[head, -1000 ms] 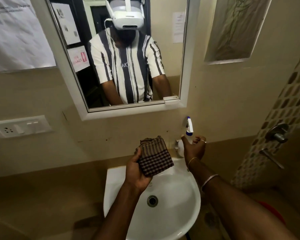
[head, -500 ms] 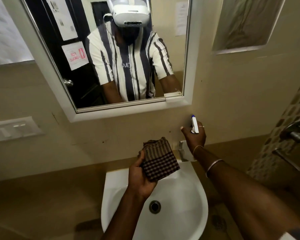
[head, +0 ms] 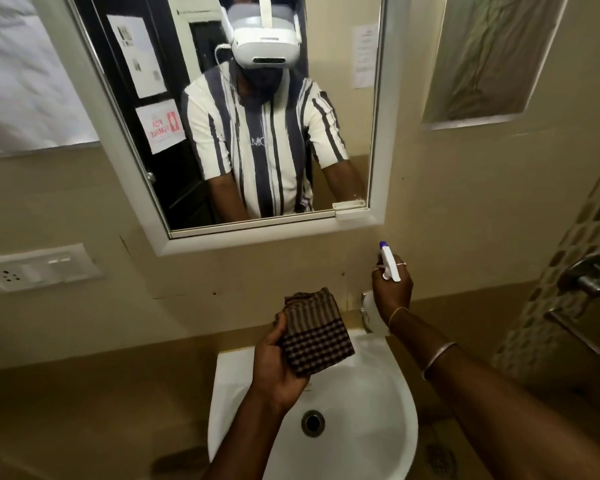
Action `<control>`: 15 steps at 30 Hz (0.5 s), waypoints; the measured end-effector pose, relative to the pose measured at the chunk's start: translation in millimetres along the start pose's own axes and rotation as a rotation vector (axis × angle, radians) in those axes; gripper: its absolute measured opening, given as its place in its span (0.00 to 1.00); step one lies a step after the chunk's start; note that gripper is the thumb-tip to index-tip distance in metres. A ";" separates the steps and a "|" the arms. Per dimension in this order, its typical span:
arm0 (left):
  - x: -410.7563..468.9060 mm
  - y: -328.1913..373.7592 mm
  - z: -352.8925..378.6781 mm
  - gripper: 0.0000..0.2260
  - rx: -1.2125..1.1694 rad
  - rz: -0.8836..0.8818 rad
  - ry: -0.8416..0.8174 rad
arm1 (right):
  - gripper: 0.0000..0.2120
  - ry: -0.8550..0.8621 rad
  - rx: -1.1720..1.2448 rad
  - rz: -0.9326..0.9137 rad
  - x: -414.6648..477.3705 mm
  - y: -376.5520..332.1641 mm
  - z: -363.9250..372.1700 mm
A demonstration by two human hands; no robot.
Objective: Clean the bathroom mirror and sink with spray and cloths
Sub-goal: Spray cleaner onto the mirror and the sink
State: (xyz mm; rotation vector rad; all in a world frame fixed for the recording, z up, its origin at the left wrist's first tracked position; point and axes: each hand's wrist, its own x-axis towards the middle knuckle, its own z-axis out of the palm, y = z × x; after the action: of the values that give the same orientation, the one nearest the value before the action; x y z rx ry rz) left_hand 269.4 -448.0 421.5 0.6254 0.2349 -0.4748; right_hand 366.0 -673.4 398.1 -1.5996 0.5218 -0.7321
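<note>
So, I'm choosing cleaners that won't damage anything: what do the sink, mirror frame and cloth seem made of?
The sink looks like glazed white ceramic: smooth, with soft sheen. The mirror frame is plain white, smooth, perhaps plastic or painted metal; I cannot tell which. The cloth is woven fabric, probably cotton: checked and striped brown, softly creased.

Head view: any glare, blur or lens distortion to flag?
Head view: wide-angle warp, the mirror frame leans and bows; dim warm light, the white sink is the brightest patch; no hard glare on the glass; the paper sheet at top left is blurred; the checked cloth reads sharp.
</note>
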 end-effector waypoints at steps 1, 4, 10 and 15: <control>-1.9 1.4 -1.1 0.21 0.003 0.010 0.002 | 0.18 -0.014 0.014 0.011 -7.9 -4.0 -1.1; -13.6 7.7 -5.4 0.21 0.014 0.025 0.004 | 0.17 -0.044 0.067 0.055 -37.8 -15.2 -6.0; -36.1 18.0 -11.2 0.22 0.015 0.022 0.038 | 0.17 -0.120 0.096 0.131 -114.2 -34.3 -29.8; -69.2 34.0 -9.3 0.23 0.039 0.023 -0.004 | 0.17 -0.121 0.079 0.203 -178.3 -54.8 -60.2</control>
State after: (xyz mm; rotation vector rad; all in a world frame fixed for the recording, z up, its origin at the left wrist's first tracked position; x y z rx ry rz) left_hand 225.5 -393.7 455.5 0.6645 0.2146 -0.4591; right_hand 194.8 -582.3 426.4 -1.4816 0.5514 -0.4947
